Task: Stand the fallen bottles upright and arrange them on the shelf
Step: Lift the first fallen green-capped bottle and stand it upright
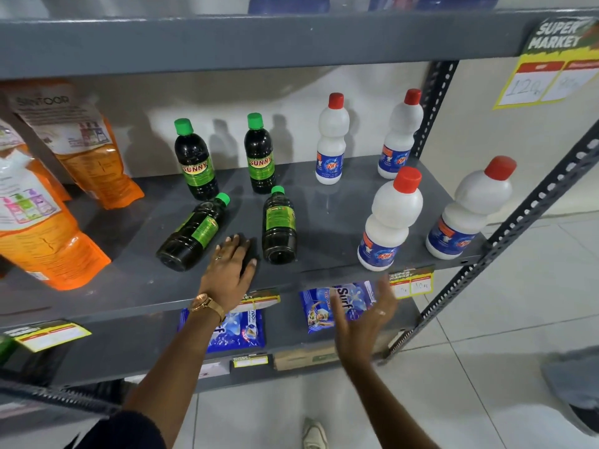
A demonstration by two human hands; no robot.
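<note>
Bottles: two dark green-capped ones lie fallen on the grey shelf (324, 202). Left hand (231, 265) rests open, palm down, on the shelf between them, gripping nothing. Fallen bottle (193, 233) lies just left of that hand; fallen bottle (279, 226) just right of it. Right hand (363, 315) is open and empty, below the shelf edge. Behind the left hand, two dark bottles (259, 155) stand upright. Four white bottles (390, 218) stand to its right, orange pouches (42, 228) to its left.

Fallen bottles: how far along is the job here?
Done: two dark bottles and four white ones stand. In hand: nothing; left hand rests flat between the fallen pair, right hand open below. Left: both lying bottles.
</note>
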